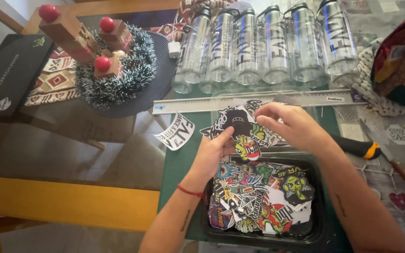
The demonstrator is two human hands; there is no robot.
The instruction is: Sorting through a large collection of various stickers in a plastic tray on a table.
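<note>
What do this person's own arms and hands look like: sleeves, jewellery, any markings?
Both forearms are bare, with no sleeves in view. The left hand has a thin red cord bracelet around the wrist and a small dark tattoo lower on the forearm. The right hand wears no visible rings or watch; a small dark tattoo marks its forearm. No gloves on either hand.

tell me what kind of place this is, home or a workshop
Most likely a home table used for crafts. A festive wreath centrepiece sits on the glass tabletop, beside a green cutting mat and a metal ruler. Both hands, left hand and right hand, sort stickers above a black tray.
</note>
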